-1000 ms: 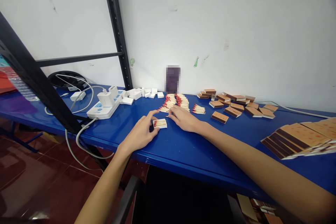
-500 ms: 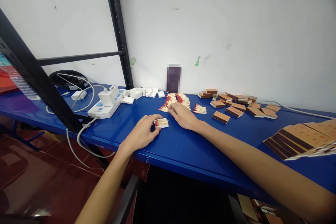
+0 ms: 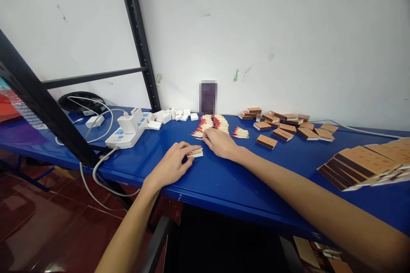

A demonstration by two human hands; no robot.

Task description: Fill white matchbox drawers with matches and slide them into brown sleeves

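My left hand grips a small white matchbox tray at its left end, thumb in front and fingers behind. Matches lie inside the tray, partly covered by the index finger. Just right of it, my right hand is closed in a pinch at the near edge of a big heap of red-headed matches. One match sticks out at its fingertips; the rest of the pinch is hidden. A smaller bunch of matches lies to the right, beyond the right wrist.
White trays lie at the back left, beside a power strip with chargers and cables. Brown matchbox sleeves are scattered at the back right; flat stacked sleeves fan out nearer. A black shelf post stands left.
My left index finger has come down over the matches in the tray. My right hand has shifted slightly toward the near left of the heap, a match now showing at its fingertips. The view has moved a little.
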